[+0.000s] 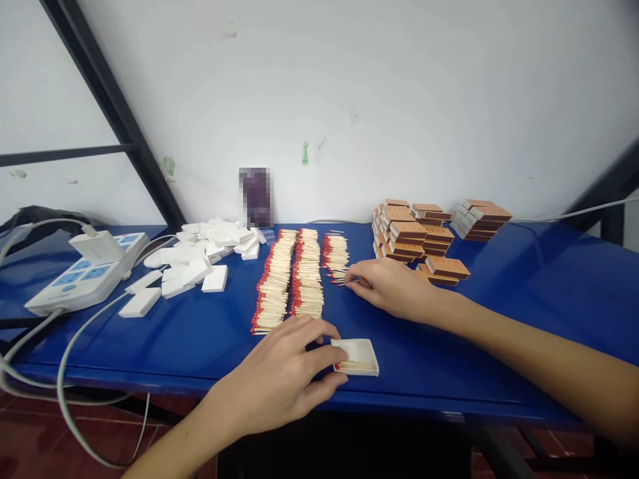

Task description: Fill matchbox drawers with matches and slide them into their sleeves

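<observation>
My left hand (287, 372) rests on the blue table (524, 319) near its front edge, fingers curled around the left side of a small white matchbox tray (360, 352) with a few red-tipped matches in it. My right hand (392, 286) lies further back, its fingers pinching matches at the near end of the right-hand row of matches (335, 256). Two longer rows of red-tipped matches (292, 279) lie to the left of it.
A heap of empty white trays (200, 256) lies at the left. Stacks of brown matchbox sleeves (414, 236) stand at the back right. A white power strip (84, 269) with cables sits at the far left. A white wall rises behind the table.
</observation>
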Demonstrator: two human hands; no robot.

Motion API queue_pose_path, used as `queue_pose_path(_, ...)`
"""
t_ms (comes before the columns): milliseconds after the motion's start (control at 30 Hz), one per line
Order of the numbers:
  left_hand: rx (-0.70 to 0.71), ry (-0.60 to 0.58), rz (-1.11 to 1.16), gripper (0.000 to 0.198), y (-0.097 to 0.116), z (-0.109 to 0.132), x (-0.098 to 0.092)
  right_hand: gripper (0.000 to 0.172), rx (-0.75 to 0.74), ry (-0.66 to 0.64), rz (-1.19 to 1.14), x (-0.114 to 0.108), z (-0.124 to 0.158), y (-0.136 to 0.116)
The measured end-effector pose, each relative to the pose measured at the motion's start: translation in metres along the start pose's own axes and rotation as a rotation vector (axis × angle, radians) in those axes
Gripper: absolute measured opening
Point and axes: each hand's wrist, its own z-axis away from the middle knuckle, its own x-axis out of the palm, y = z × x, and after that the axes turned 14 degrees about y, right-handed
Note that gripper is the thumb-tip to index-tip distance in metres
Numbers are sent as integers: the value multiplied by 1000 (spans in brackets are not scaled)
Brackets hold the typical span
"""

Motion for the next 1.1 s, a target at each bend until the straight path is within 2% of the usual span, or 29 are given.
queue_pose_path(167,-1,-10,7,16,1,0,-1,17,2,9,14,-1,2,4)
queue_pose_path(300,-6,-15,9,16,0,1,-1,19,-2,-15,-69,3,1,6)
queue_pose_path(567,-14,-32,10,15,-3,4,0,10,96,26,-98,15,-7,3)
queue_pose_path(933,-20,-32,18,15,-3,4,1,11,36,-17,-99,6,2,1)
queue_pose_path(1100,-16,-28,17,15,-4,3,2,15,-3,39,-89,6,-1,4)
